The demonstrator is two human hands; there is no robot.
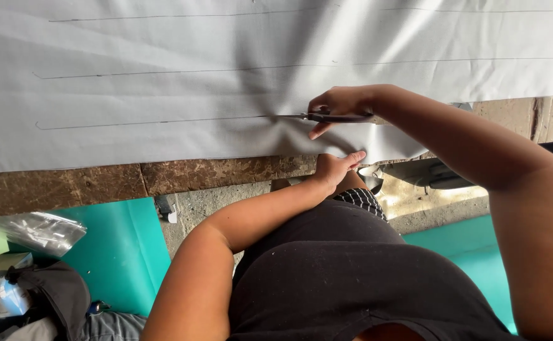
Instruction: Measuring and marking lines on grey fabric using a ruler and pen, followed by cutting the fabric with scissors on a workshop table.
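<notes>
Near edge: the left hand (336, 167) sits at the front edge of the white fabric (162, 95), fingers pinched on the cloth where it hangs over the brown wooden table edge (99, 183). It looks clamped on the fabric, holding it taut.

Left arm pose: elbow bent, forearm running up from the lower left toward the table, wrist turned so the fingertips point right.

Cutting point: the right hand (339, 104) is closed through the handles of the scissors (317, 117), blades pointing left along the nearest drawn line. The blade tips lie flat on the cloth, which puckers just around them.

Right arm pose: reaching in from the right, forearm sloping down to the hand, wrist bent and knuckles up.

Done so far: judging by the scissors' place, the nearest line looks cut from the right edge up to the blades, roughly 1 third of its visible length; the loose strip droops beneath the hand.

Left to do: the same line runs on uncut to the left. At least 2 more ruled lines farther up the fabric show no cut, and a 4th faint one lies at the far edge.

Hands together or apart: close, 1 just above the other, not touching.

Fabric position: spread flat across the table, filling the upper frame.
</notes>
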